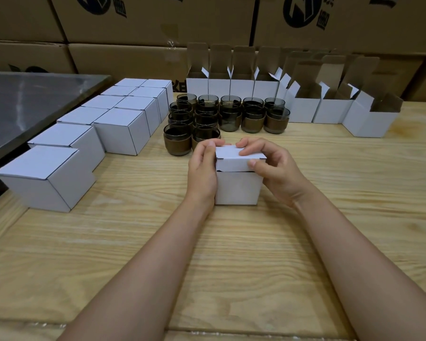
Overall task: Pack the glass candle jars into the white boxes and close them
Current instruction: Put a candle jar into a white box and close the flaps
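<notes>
A white box [237, 187] stands on the wooden table [207, 254] in front of me, its lid folded down with a thin dark gap still showing along the front. My left hand [203, 169] grips the box's left side, fingertips on the lid's back edge. My right hand [268, 166] holds the right side, its fingers on top of the lid and its thumb pressing the lid's front flap. Behind the box stand several dark glass candle jars [219, 116] with brown bands. What is inside the held box is hidden.
Several closed white boxes [123, 126] sit in two rows to the left. Several open white boxes [305, 102] with raised flaps line the back and right. A grey metal surface [30, 102] lies at far left. Brown cartons [158, 23] are stacked behind.
</notes>
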Action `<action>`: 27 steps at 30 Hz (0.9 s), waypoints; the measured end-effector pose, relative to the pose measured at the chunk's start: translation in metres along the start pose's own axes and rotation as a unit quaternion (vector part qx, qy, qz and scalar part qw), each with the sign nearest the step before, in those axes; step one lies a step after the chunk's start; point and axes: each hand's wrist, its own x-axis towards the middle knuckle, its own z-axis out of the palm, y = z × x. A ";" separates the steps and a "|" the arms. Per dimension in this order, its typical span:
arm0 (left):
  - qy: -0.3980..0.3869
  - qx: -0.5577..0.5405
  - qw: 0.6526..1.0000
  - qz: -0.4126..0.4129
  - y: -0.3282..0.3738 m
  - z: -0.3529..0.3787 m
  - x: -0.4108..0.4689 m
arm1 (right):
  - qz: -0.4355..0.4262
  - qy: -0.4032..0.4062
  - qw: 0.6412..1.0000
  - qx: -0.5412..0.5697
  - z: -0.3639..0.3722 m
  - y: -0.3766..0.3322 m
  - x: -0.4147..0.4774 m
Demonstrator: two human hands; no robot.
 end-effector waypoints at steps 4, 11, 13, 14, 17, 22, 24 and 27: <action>0.005 -0.026 1.000 -0.012 0.000 -0.001 0.001 | -0.007 0.007 1.000 -0.006 0.000 0.003 0.001; -0.057 -0.036 0.998 0.004 0.001 -0.008 -0.002 | 0.009 -0.050 0.998 -0.048 -0.006 0.005 -0.003; -0.070 -0.027 0.997 -0.007 0.001 -0.010 -0.002 | 0.034 -0.056 0.998 -0.011 -0.008 0.004 -0.002; -0.080 -0.029 0.996 -0.013 0.001 -0.011 -0.001 | 0.042 -0.056 0.998 -0.001 -0.008 0.003 -0.001; -0.094 -0.034 0.995 -0.019 0.003 -0.013 0.000 | 0.058 -0.047 0.997 0.008 -0.011 0.006 -0.002; 0.007 0.160 0.968 0.193 0.006 -0.012 -0.009 | 0.104 -0.052 0.992 0.056 -0.014 0.010 -0.007; 0.018 0.320 0.871 0.372 0.006 -0.014 -0.012 | 0.101 -0.056 0.990 0.075 -0.015 0.010 -0.008; -0.024 0.491 0.712 0.502 0.002 -0.009 -0.020 | 0.108 -0.075 0.988 0.077 -0.018 0.010 -0.008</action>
